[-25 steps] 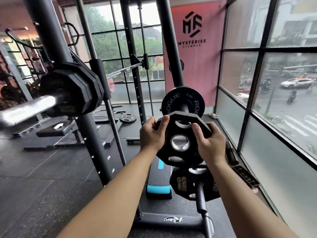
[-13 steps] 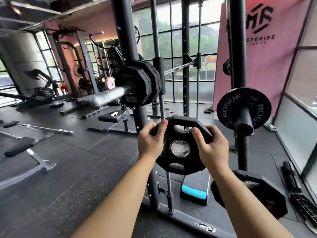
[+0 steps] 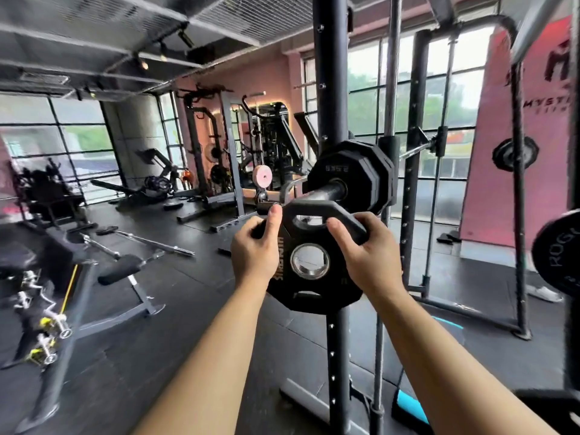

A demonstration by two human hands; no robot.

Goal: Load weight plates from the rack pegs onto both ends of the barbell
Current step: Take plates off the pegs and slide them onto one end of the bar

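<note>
I hold a small black weight plate [image 3: 314,277] with a steel-lined centre hole upright in front of me. My left hand [image 3: 255,251] grips its left edge, thumb over the top. My right hand [image 3: 365,255] grips its right side, fingers hooked through the upper grip slot. Just above and behind it, the barbell sleeve [image 3: 323,193] points toward me from the rack, with black loaded plates [image 3: 354,177] on it. The plate's hole sits below the sleeve's end, apart from it. Another black plate [image 3: 557,255] hangs on a rack peg at the right edge.
The black rack upright [image 3: 332,89] stands directly behind the held plate. A bench [image 3: 119,271] and loose bars [image 3: 157,244] lie on the floor at left. A blue step [image 3: 411,406] sits low right. Windows and a pink banner [image 3: 514,152] close off the right.
My view has swung left, away from the storage pegs. The plate in both hands has come up close under the end of the barbell sleeve, which now faces me.
</note>
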